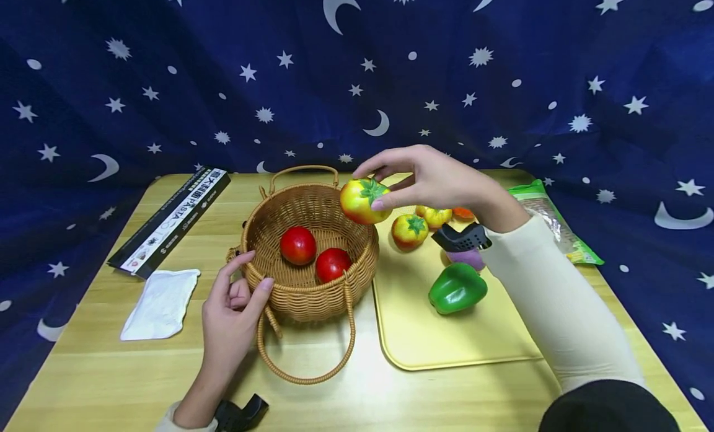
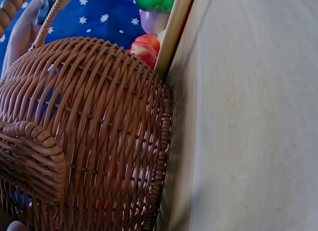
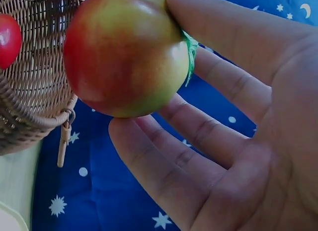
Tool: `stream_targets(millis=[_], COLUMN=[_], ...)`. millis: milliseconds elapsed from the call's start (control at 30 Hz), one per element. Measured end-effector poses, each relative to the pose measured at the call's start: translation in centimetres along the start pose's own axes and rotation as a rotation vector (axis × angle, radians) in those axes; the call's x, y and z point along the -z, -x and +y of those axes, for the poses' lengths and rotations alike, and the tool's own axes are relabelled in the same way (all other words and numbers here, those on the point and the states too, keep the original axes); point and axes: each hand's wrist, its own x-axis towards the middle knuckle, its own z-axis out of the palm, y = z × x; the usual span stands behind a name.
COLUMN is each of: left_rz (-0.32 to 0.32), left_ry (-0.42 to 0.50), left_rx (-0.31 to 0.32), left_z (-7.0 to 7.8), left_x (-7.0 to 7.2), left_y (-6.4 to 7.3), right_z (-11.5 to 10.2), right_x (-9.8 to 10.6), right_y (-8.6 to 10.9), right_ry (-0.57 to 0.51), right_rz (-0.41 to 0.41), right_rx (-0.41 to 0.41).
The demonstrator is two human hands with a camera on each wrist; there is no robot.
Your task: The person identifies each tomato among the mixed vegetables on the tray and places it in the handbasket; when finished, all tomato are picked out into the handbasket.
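Note:
My right hand (image 1: pixel 429 178) pinches a yellow-red tomato (image 1: pixel 357 202) with green leaves on top, holding it up over the right rim of the wicker basket (image 1: pixel 312 302). Up close in the right wrist view, the thumb and fingertips press on the tomato (image 3: pixel 124 57) from opposite sides. At the basket's near left rim, my left hand (image 1: pixel 234 314) grips the edge with thumb and index finger. Inside the basket lie two round red fruits, one red fruit (image 1: pixel 298 245) farther back and another red fruit (image 1: pixel 333 264) nearer the front. The left wrist view mostly shows the basket's woven side (image 2: pixel 99 126).
On the right, a yellow tray (image 1: pixel 424 351) bears a green bell pepper (image 1: pixel 457 288), another yellow-red tomato (image 1: pixel 409 232) and a purple item (image 1: pixel 468 258) partly hidden by my wrist. Behind my right arm lies a green-edged bag (image 1: pixel 549 221). Leftward are a black pasta box (image 1: pixel 173 221) and a white packet (image 1: pixel 160 305).

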Motion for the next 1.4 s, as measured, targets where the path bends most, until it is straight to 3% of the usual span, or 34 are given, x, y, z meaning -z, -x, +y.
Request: stream_targets(millis=[267, 700, 933, 1167, 1400], left_rz=[-0.011, -0.013, -0.008, 0.007, 0.005], left_ry=[0.008, -0.011, -0.012, -0.013, -0.007], left_rx=[0.002, 0.004, -0.005, -0.007, -0.013], left_z=[-0.1, -0.2, -0.1, -0.1, 0.0], left_x=[-0.3, -0.4, -0.3, -0.1, 0.0], left_y=[0.1, 0.3, 0.2, 0.0, 0.0], right_z=[0.7, 0.9, 1.2, 1.2, 0.9], right_x=[-0.9, -6.2, -8.8, -11.2, -11.3], right_y=[-4.5, -10.3, -11.8, -12.6, -12.5], right_ry=[-0.013, -0.019, 0.038, 0.08, 0.11], right_rz=[-0.093, -0.254, -0.316, -0.428, -0.425], right_rx=[0.044, 0.084, 0.062, 0.022, -0.013])
